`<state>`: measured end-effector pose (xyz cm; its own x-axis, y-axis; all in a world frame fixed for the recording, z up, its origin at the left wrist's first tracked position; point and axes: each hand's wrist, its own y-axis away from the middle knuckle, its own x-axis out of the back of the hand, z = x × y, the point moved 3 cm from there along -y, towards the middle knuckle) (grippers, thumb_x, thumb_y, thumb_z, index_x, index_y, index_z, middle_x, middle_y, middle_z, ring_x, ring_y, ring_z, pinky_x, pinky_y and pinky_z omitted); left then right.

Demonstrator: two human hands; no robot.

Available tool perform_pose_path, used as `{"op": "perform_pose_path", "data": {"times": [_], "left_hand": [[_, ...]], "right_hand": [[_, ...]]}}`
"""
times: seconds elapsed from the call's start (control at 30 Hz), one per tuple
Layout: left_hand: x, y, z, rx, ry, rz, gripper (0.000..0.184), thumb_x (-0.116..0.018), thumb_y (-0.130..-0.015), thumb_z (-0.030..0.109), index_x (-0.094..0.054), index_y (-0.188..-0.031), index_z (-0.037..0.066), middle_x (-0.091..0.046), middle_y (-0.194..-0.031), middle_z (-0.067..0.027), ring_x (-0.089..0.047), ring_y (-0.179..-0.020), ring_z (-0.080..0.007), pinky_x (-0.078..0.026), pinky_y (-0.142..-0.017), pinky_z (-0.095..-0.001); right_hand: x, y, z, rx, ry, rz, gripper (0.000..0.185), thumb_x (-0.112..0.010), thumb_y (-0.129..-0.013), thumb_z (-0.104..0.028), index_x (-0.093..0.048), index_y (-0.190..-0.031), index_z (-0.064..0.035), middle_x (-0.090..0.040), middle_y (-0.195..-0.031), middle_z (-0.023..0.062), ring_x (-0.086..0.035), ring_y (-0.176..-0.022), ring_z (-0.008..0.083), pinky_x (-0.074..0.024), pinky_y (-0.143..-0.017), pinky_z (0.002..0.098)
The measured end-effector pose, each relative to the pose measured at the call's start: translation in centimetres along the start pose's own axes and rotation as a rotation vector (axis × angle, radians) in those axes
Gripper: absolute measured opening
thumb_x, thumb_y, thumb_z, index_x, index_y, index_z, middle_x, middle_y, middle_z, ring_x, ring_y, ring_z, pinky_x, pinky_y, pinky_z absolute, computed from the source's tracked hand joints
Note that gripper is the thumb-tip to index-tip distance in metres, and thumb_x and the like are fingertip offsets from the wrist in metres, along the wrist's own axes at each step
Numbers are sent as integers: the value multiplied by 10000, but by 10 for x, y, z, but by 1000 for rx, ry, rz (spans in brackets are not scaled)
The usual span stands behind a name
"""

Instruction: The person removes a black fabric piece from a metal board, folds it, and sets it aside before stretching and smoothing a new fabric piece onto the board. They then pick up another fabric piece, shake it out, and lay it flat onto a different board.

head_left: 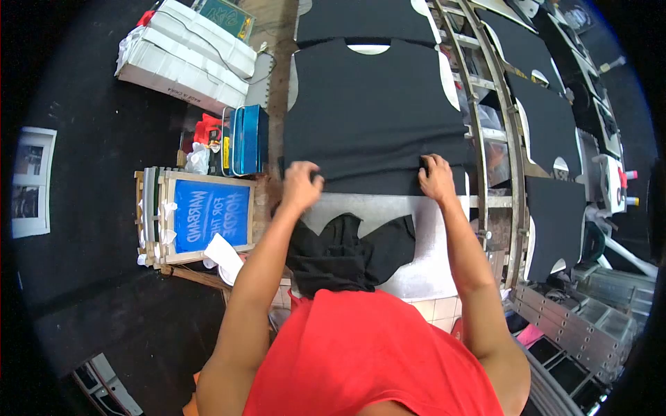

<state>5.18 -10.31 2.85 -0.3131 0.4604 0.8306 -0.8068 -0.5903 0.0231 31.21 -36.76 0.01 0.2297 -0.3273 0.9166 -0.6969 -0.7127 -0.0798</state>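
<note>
A black cloth shirt piece [368, 104] lies spread on a pale board [430, 243], with its curved neck cutout at the far end. Wrinkles run across its near part. At its near left edge, my left hand [302, 186] has its fingers curled closed on the cloth. My right hand [437, 177] likewise grips the fabric near the right edge, thumb and fingers drawn together. Between my forearms, a second, crumpled black cloth [347, 253] lies on the board, close to my body.
Printing screens, one with a blue mesh [211, 215], stand at left beside a blue case [250, 139] and a long white box [187, 66]. Metal rails [510, 139] run along the right. Beyond them, more black cloth pieces [544, 125] lie on boards.
</note>
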Motion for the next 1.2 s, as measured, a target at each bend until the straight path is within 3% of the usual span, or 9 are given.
{"op": "perform_pose_path", "data": {"times": [0.1,0.3,0.4,0.5,0.63,0.7,0.9,1.07,1.2], "left_hand": [[-2,-28,-57,288,-141,-53,383,-688,-809,282,-643,-1137,90,-532,-1297,-158,-554,-1114,-365,-437,-965,-468],[-25,-44,-126,530,133,206,239,-605,-848,274,-605,-940,53,-630,-1064,-225,-579,-1095,-373,-477,-860,-493],[-43,-15,-159,953,820,-81,352,-631,-873,304,-610,-1136,72,-621,-1126,-88,-562,-1051,-273,-474,-794,-430],[-66,-5,-178,828,1378,-183,407,-625,-907,358,-584,-1231,115,-599,-1157,-56,-556,-983,-242,-471,-759,-419],[-60,-4,-198,881,1143,10,412,-612,-930,368,-544,-1270,145,-594,-1129,-47,-549,-902,-214,-480,-739,-406],[-67,-11,-205,970,1356,217,376,-606,-941,367,-524,-1260,186,-607,-1061,-38,-551,-879,-203,-483,-713,-371],[-66,-10,-203,1015,1391,60,222,-610,-949,312,-545,-1124,193,-555,-868,-8,-525,-771,-172,-456,-650,-295],[-44,-7,-179,1006,1339,168,253,-636,-927,313,-569,-1115,157,-602,-949,-27,-542,-808,-175,-457,-685,-300],[-23,-12,-137,961,1225,-27,227,-631,-912,264,-613,-1094,129,-652,-978,-52,-611,-903,-185,-472,-715,-287]], "right_hand": [[-2,-21,15,-71,94,-195,413,-466,-921,-352,-627,-1210,-104,-570,-1271,174,-510,-1205,378,-348,-1057,555],[-5,-37,23,-251,225,-590,542,-293,-978,-461,-602,-1278,-132,-526,-1376,150,-399,-1333,411,-201,-1107,661],[6,-31,27,-285,251,-633,553,-269,-982,-475,-588,-1299,-155,-522,-1390,128,-389,-1340,411,-172,-1100,687],[10,-28,35,-375,299,-648,529,-337,-970,-506,-600,-1291,-179,-537,-1387,88,-419,-1329,374,-183,-1094,688],[13,-20,25,-292,184,-607,588,-464,-903,-603,-631,-1266,-171,-540,-1383,89,-427,-1330,335,-130,-1102,695],[15,-19,23,-295,206,-426,494,-544,-894,-534,-664,-1217,-181,-613,-1292,81,-464,-1301,297,-144,-1101,683],[11,-22,32,-259,-78,-393,305,-679,-841,-307,-705,-1115,-175,-727,-1002,49,-614,-1101,277,-193,-1082,665],[19,-25,10,-190,37,-101,263,-616,-875,-316,-720,-1011,-115,-710,-1026,109,-624,-1062,316,-241,-1073,666],[7,-22,1,-225,48,-303,404,-479,-940,-424,-712,-1034,-107,-700,-1029,123,-613,-1081,342,-242,-1072,670]]}}
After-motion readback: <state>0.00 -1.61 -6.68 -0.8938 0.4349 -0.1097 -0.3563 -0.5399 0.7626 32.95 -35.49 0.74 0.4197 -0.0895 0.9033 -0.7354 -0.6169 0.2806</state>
